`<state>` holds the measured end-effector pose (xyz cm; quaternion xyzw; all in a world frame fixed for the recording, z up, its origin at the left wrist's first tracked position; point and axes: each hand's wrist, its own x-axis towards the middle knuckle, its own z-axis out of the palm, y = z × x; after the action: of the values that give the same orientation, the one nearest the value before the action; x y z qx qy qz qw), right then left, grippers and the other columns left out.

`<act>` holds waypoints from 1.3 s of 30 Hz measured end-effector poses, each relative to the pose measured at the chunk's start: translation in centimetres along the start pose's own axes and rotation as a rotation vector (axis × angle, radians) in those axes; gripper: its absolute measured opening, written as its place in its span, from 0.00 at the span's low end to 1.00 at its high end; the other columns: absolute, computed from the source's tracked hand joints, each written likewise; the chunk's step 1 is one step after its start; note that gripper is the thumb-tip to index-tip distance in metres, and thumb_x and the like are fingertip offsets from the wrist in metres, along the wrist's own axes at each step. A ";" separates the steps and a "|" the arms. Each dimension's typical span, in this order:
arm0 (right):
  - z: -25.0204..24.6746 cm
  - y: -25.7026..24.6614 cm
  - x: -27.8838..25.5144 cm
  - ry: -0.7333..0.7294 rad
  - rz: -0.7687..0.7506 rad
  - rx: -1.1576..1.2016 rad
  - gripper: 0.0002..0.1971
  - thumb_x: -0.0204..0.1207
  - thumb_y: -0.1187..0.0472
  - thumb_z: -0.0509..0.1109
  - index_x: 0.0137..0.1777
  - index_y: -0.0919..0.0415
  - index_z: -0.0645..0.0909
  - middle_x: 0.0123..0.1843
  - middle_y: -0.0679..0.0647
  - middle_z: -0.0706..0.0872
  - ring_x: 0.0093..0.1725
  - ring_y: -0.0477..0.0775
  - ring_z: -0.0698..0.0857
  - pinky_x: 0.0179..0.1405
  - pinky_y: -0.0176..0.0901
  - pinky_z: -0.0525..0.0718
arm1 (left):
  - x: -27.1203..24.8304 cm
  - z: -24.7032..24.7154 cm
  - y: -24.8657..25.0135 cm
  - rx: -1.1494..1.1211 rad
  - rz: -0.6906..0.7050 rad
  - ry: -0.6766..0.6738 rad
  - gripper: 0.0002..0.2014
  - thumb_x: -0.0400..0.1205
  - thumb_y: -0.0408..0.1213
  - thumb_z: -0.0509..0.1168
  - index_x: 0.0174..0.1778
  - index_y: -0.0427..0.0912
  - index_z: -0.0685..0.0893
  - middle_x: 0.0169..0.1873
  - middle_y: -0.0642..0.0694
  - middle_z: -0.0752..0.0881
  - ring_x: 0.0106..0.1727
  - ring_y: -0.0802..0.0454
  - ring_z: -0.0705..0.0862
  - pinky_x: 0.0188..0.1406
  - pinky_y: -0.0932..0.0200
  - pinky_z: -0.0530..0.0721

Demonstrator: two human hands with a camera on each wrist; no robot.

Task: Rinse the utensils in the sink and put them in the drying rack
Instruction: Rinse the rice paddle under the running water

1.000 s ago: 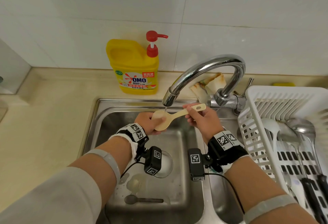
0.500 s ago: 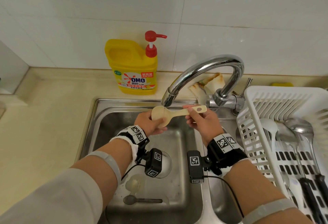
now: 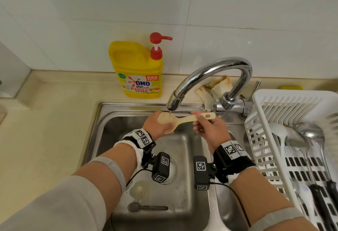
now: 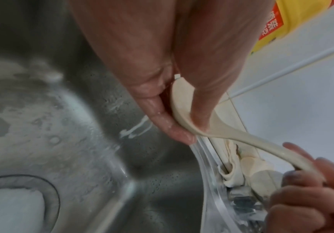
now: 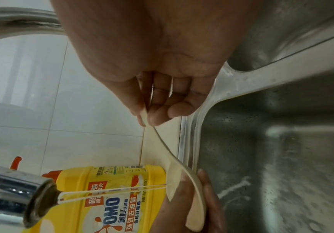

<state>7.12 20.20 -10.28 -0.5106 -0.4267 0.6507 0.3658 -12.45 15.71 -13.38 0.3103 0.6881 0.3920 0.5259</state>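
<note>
Beige plastic, one rice spoon (image 3: 180, 121) is held over the steel sink (image 3: 128, 113), with its bowl directly under the spout of the one chrome tap (image 3: 210, 73); a thin stream of water falls on the bowl. Two hands hold it. The left hand (image 3: 155, 126) cups the bowl, thumb on the inner face and fingers (image 4: 174, 126) curled behind it. The right hand (image 3: 210, 130) pinches the handle near its end, between the thumb and the bent fingers (image 5: 160, 116). One dark spoon (image 3: 146, 207) lies on the bottom of the sink. In the white drying rack (image 3: 259, 139) to the right lie several utensils; three ladle-like bowls show, the exact count I cannot tell. One yellow detergent bottle (image 3: 139, 69) stands behind the sink.
</note>
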 end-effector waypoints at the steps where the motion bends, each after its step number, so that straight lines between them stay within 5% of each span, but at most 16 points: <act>1: -0.1 -0.1 0.1 0.004 -0.003 0.003 0.09 0.85 0.63 0.68 0.54 0.63 0.91 0.34 0.56 0.86 0.32 0.50 0.82 0.40 0.45 0.81 | -0.2 0.1 0.2 -0.001 -0.009 -0.007 0.21 0.73 0.35 0.80 0.60 0.41 0.84 0.52 0.41 0.87 0.53 0.42 0.89 0.46 0.39 0.92; 6: -0.5 -0.9 0.1 0.018 -0.023 -0.009 0.09 0.85 0.62 0.68 0.52 0.60 0.91 0.33 0.55 0.85 0.31 0.48 0.82 0.40 0.43 0.82 | -0.1 0.3 0.4 0.022 -0.048 -0.020 0.12 0.85 0.37 0.68 0.62 0.38 0.85 0.48 0.36 0.92 0.38 0.42 0.94 0.34 0.52 0.93; 10: -0.3 -0.8 -0.1 0.039 -0.029 -0.035 0.09 0.84 0.62 0.69 0.51 0.60 0.91 0.32 0.55 0.85 0.31 0.48 0.82 0.38 0.43 0.82 | 0.0 0.9 0.5 -0.032 -0.072 -0.059 0.13 0.87 0.26 0.60 0.67 0.32 0.79 0.57 0.31 0.87 0.50 0.37 0.92 0.41 0.48 0.93; 13: 0.0 -0.6 -0.4 0.062 -0.015 -0.052 0.09 0.84 0.63 0.69 0.52 0.61 0.91 0.32 0.55 0.86 0.30 0.48 0.82 0.38 0.44 0.82 | 0.1 1.0 0.2 -0.025 -0.064 -0.074 0.23 0.74 0.21 0.69 0.62 0.46 0.79 0.64 0.35 0.81 0.60 0.34 0.87 0.48 0.38 0.92; 16: 0.3 -0.5 -0.9 0.049 -0.008 -0.045 0.09 0.84 0.63 0.68 0.53 0.61 0.91 0.32 0.56 0.86 0.30 0.50 0.83 0.38 0.44 0.83 | 1.8 0.6 -2.4 0.049 -0.054 -0.074 0.30 0.57 0.37 0.77 0.54 0.63 0.77 0.61 0.40 0.82 0.62 0.36 0.86 0.52 0.36 0.91; 20: 0.3 -0.8 -1.3 0.052 0.034 -0.009 0.08 0.85 0.61 0.68 0.53 0.61 0.90 0.32 0.55 0.85 0.28 0.50 0.85 0.32 0.40 0.85 | -0.3 0.2 -0.5 0.044 -0.034 0.001 0.20 0.71 0.34 0.78 0.59 0.46 0.84 0.54 0.40 0.88 0.50 0.40 0.91 0.38 0.45 0.93; 24: 0.1 -1.1 -1.6 0.022 0.068 0.004 0.09 0.85 0.60 0.68 0.54 0.60 0.89 0.30 0.54 0.84 0.26 0.51 0.85 0.27 0.38 0.84 | -0.6 0.0 -0.5 0.084 -0.058 0.001 0.08 0.85 0.35 0.65 0.55 0.40 0.88 0.42 0.39 0.93 0.36 0.43 0.94 0.34 0.50 0.92; 27: 0.3 -1.0 -1.6 0.008 0.082 0.001 0.09 0.86 0.60 0.67 0.54 0.59 0.89 0.29 0.54 0.82 0.24 0.50 0.83 0.25 0.39 0.83 | -0.4 0.0 -0.9 0.076 -0.094 -0.044 0.10 0.87 0.30 0.60 0.61 0.35 0.83 0.49 0.34 0.90 0.43 0.38 0.93 0.36 0.50 0.93; 32: 0.7 -0.7 -1.6 0.017 0.146 0.078 0.10 0.84 0.56 0.70 0.53 0.62 0.90 0.30 0.55 0.84 0.29 0.52 0.87 0.32 0.41 0.86 | -0.5 -0.2 -1.7 0.035 -0.069 -0.087 0.24 0.69 0.35 0.77 0.62 0.42 0.87 0.56 0.39 0.90 0.58 0.39 0.89 0.58 0.36 0.89; 35: 0.8 -0.7 -1.4 0.034 0.176 0.072 0.10 0.82 0.58 0.72 0.46 0.64 0.89 0.29 0.55 0.84 0.28 0.51 0.86 0.33 0.42 0.86 | -1.2 -0.2 -1.7 -0.239 -0.113 -0.108 0.14 0.79 0.28 0.73 0.61 0.40 0.87 0.57 0.38 0.88 0.58 0.45 0.88 0.62 0.51 0.87; 39: 1.0 -0.5 -1.0 -0.009 0.212 0.003 0.07 0.84 0.65 0.68 0.50 0.66 0.87 0.32 0.58 0.85 0.31 0.54 0.87 0.34 0.43 0.86 | -1.4 -0.5 -1.7 -0.425 -0.119 -0.088 0.10 0.80 0.37 0.73 0.56 0.41 0.90 0.52 0.44 0.90 0.56 0.52 0.87 0.59 0.59 0.85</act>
<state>6.37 19.34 -9.35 -0.5493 -0.3710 0.6888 0.2934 -12.64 13.58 -14.11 0.1684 0.5833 0.4825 0.6313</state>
